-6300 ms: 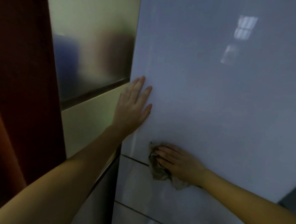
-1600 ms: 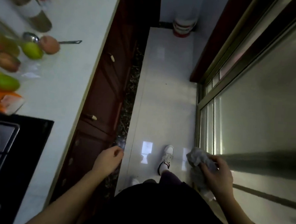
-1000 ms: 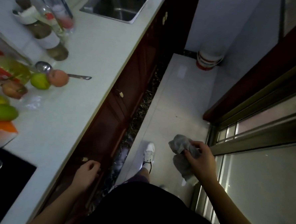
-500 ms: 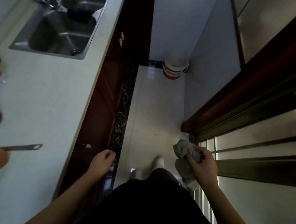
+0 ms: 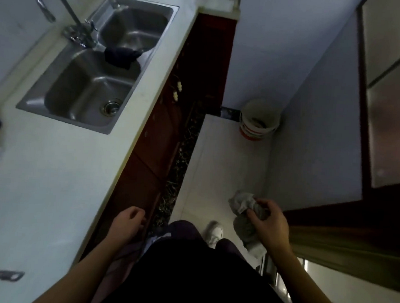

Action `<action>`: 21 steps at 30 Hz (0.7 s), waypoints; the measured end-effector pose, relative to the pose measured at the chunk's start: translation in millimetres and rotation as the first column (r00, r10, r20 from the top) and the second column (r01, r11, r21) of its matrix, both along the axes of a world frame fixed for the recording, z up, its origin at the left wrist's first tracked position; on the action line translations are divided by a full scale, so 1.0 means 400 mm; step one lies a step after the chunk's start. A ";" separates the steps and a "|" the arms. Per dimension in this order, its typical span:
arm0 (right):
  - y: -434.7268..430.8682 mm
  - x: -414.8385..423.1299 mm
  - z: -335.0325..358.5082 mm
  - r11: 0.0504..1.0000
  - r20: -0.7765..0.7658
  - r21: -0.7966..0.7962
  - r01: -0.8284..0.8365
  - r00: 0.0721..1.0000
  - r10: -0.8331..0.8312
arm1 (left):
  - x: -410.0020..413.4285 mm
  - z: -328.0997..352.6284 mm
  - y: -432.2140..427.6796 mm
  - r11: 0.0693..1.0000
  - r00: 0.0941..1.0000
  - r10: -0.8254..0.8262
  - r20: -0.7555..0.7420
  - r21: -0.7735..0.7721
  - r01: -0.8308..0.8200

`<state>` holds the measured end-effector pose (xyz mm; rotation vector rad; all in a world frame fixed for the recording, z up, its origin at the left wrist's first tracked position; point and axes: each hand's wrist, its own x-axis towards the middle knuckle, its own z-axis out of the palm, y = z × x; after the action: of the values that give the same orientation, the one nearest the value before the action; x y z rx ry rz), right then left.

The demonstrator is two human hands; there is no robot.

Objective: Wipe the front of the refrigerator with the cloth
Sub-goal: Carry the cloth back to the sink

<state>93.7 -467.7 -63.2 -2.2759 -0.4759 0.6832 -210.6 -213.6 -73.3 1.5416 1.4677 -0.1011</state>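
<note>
**Cloth in hand, away from the refrigerator**

A crumpled grey cloth point(image 5: 243, 204) is bunched in the person's right hand point(image 5: 268, 222), at about four o'clock in the view, held in the air above a pale tiled floor point(image 5: 219, 157). The fingers are curled around it, thumb and fingertips pinching the wad, with a loose tail hanging below the palm. The left hand point(image 5: 129, 224), at about seven o'clock, holds nothing; its fingers are loosely curled beside the dark red cabinet fronts point(image 5: 162, 135).

No refrigerator front can be identified for certain in this view. The cloth touches no surface. A judgement: no wiping is under way now, and how much of the refrigerator front is clean cannot be told.

Further out, a white counter point(image 5: 59, 178) runs up the left, with a steel double sink point(image 5: 88, 83) at ten o'clock. A white bucket point(image 5: 258, 122) stands in the corner at one o'clock.
</note>
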 end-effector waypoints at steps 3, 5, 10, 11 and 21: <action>0.127 0.113 0.014 0.997 0.016 0.044 -0.056 0.998 0.055 | 0.071 -0.010 0.070 0.999 1.000 0.028 0.004 0.024 -0.029; 0.206 0.183 0.018 0.995 0.029 0.068 -0.074 0.997 0.072 | 0.119 -0.025 0.122 1.000 0.999 0.022 -0.025 0.019 -0.021; 0.358 0.325 0.002 0.996 0.065 0.037 -0.075 0.995 0.073 | 0.283 -0.047 0.276 0.999 1.000 0.020 -0.017 -0.034 -0.021; 0.383 0.351 -0.004 0.998 0.059 0.022 -0.062 0.996 0.061 | 0.324 -0.049 0.312 0.999 1.000 0.005 -0.003 -0.036 -0.005; 0.580 0.607 0.046 0.989 0.043 -0.015 0.144 0.989 -0.143 | 0.759 -0.014 0.671 0.977 0.979 -0.196 0.063 -0.076 0.200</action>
<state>336.4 -235.7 -44.9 -2.3196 -0.3223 0.5708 92.9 54.9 -78.9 1.6075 1.2490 -0.2318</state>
